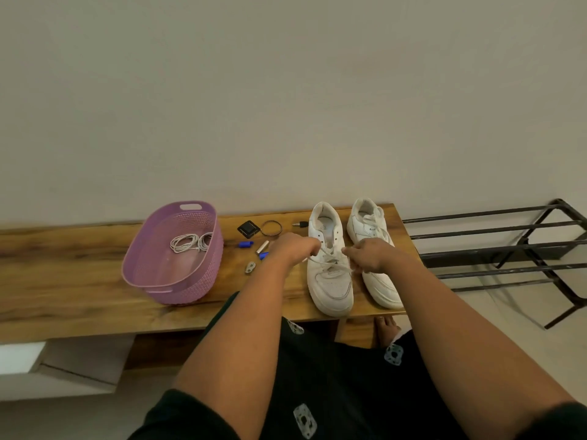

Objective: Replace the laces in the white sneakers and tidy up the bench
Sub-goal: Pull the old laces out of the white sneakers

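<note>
We hold the lace (328,258) of the nearer-left white sneaker (328,268) with both hands: our left hand (293,249) has its fingers curled around one end, and our right hand (368,255) pinches the other end, just above the eyelets. The second sneaker (374,249) stands touching or just beside it on the right, with its lace loose. From here we think the lace can slip out of an eyelet if we pull one side harder than the other, and the shoe can slide toward the bench edge, because nothing keeps it down. Our left wrist is also near the small things (254,246) on the bench, so it may push them; what these things are we cannot say surely, the view is too small. The bench (63,281) is of brown wood. A pink basket (173,252) with coiled white laces (190,242) stands on it at the left. Behind is a plain light wall (286,90), and a black metal rack (495,246) stands on the right.
</note>
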